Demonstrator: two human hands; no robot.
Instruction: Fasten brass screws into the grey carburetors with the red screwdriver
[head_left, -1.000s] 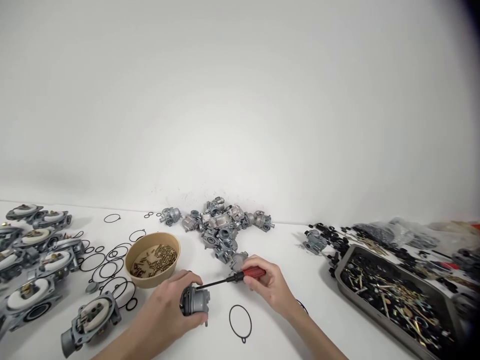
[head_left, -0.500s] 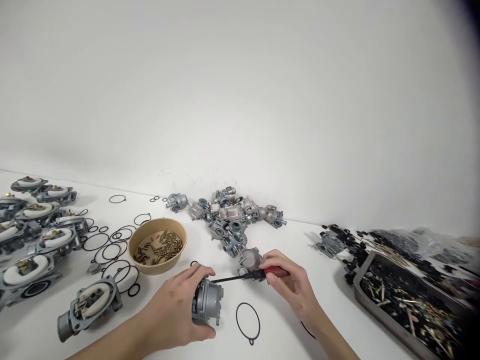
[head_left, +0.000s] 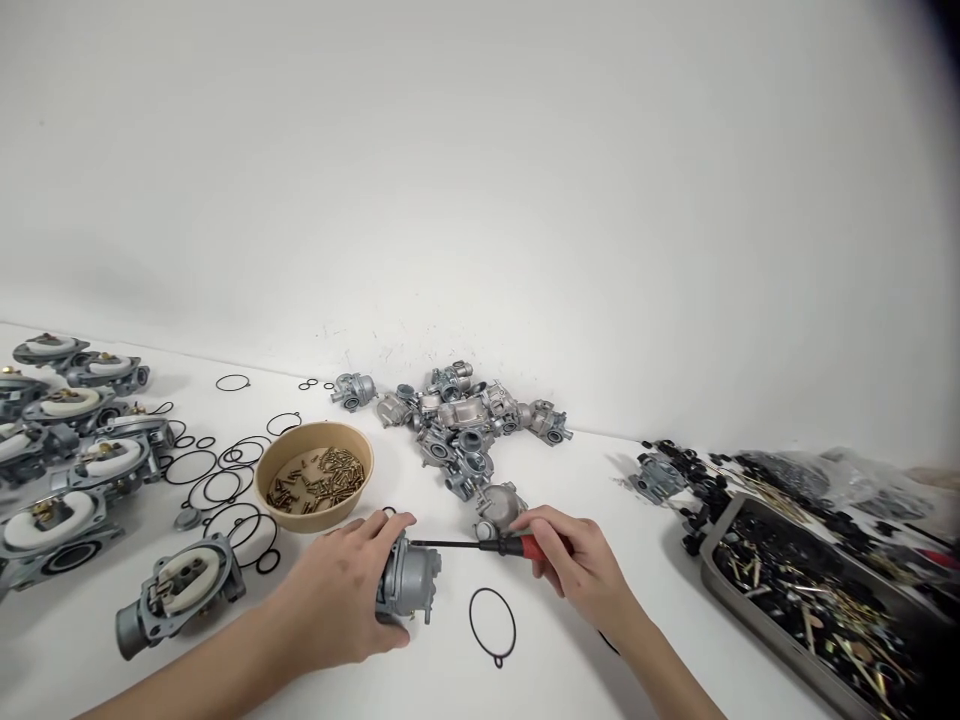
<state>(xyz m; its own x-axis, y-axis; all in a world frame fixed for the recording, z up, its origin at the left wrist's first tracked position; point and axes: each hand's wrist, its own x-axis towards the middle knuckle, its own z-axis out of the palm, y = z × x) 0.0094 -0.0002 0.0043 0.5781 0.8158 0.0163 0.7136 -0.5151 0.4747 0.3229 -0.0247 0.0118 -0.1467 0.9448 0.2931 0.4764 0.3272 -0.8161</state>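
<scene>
My left hand (head_left: 341, 590) is wrapped round a grey metal carburetor body (head_left: 411, 580) that rests on the white table. A red-handled screwdriver (head_left: 480, 545) is pinched in my right hand (head_left: 577, 565), and its black shaft points left with the tip against the top of the carburetor. A black O-ring (head_left: 493, 625) lies on the table between my two hands. Just behind the screwdriver sits a single grey casting (head_left: 499, 505).
A tan bowl (head_left: 313, 488) of small brass screws stands left of centre, with several black O-rings (head_left: 225, 485) beside it. Assembled carburetors (head_left: 67, 470) fill the left side. A heap of castings (head_left: 465, 420) lies by the wall. A metal tray (head_left: 810, 600) of mixed parts sits right.
The view has shifted, so everything sits a little higher and to the right. My left hand has turned the carburetor slightly and the screwdriver shaft now lies level, its tip staying on the carburetor.
</scene>
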